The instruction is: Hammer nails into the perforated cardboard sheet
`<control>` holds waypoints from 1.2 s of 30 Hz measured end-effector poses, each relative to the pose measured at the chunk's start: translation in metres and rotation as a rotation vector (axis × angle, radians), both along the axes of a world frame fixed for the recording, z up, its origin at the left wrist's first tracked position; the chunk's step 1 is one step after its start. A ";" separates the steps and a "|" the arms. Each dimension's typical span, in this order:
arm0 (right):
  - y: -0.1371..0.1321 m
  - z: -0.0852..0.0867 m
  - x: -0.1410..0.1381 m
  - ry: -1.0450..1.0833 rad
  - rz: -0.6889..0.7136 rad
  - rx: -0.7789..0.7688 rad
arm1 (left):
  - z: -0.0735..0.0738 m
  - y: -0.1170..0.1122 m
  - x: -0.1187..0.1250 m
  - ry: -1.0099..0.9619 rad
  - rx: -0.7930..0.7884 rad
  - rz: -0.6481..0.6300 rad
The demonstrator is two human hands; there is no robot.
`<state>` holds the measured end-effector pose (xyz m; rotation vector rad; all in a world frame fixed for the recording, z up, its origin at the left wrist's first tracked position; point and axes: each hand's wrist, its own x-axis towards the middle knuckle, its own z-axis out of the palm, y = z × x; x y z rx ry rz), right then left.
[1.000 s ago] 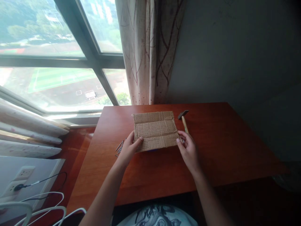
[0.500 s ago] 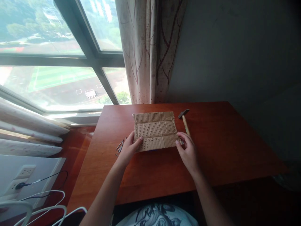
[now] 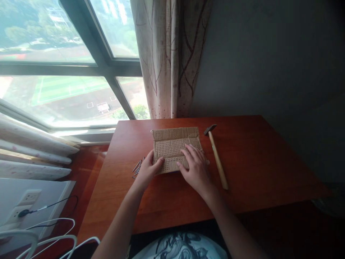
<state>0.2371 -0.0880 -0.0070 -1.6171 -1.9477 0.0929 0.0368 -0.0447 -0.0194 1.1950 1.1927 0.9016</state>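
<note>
A brown cardboard sheet [image 3: 172, 146], creased across and pierced with rows of small holes, is in front of me at the middle of the table. My left hand [image 3: 149, 169] grips its left near corner, thumb on top and fingers at the edge or beneath. Over the right part of the sheet lies my right hand [image 3: 194, 166], open, its fingers apart and holding nothing. Several nails [image 3: 137, 168] lie just left of my left hand. To the right of the cardboard rests a hammer [image 3: 217, 162] with a wooden handle and dark metal head.
The reddish-brown wooden table [image 3: 258, 158] has its back edge by a curtain [image 3: 164, 72] and a dark wall. A large window [image 3: 67, 93] is at left. White cables [image 3: 74, 239] and a wall socket [image 3: 29, 197] with a plug are at lower left.
My right hand has left the cardboard's right edge and moved left over its top, fingers spreading. The hammer's handle is now uncovered. My left hand and the sheet have hardly moved.
</note>
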 end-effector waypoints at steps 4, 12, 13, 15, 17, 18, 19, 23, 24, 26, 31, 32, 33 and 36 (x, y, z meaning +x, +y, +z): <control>0.002 0.000 -0.007 -0.012 -0.038 -0.059 | -0.001 0.000 0.000 0.095 0.111 0.007; 0.004 0.001 -0.007 0.040 -0.051 -0.077 | 0.034 -0.039 0.008 0.836 0.924 0.045; 0.004 0.000 -0.007 0.045 -0.052 -0.077 | 0.035 -0.044 0.011 0.873 0.962 -0.039; 0.004 -0.001 -0.007 0.054 -0.052 -0.075 | 0.032 -0.051 0.016 0.920 0.996 -0.138; 0.003 -0.003 -0.007 0.062 -0.047 -0.068 | 0.025 -0.053 0.018 0.955 1.009 -0.156; 0.003 -0.003 -0.006 0.066 -0.046 -0.063 | 0.021 -0.052 0.018 0.968 1.017 -0.155; 0.003 -0.004 -0.006 0.069 -0.044 -0.058 | 0.017 -0.051 0.017 0.976 1.029 -0.152; 0.003 -0.003 -0.007 0.073 -0.042 -0.051 | 0.006 -0.047 0.013 0.955 1.078 -0.139; 0.002 -0.003 -0.007 0.072 -0.042 -0.054 | 0.005 -0.046 0.012 0.950 1.087 -0.136; 0.002 -0.002 -0.007 0.068 -0.043 -0.062 | 0.004 -0.046 0.012 0.955 1.100 -0.137; 0.002 -0.001 -0.007 0.048 -0.043 -0.074 | -0.001 -0.047 0.011 0.954 1.117 -0.114; 0.001 -0.002 -0.007 0.042 -0.041 -0.072 | -0.003 -0.048 0.011 0.947 1.120 -0.102; 0.001 -0.002 -0.007 0.035 -0.040 -0.069 | -0.006 -0.049 0.011 0.938 1.124 -0.091; -0.001 -0.003 -0.007 0.007 -0.031 -0.057 | -0.013 -0.051 0.012 0.913 1.132 -0.062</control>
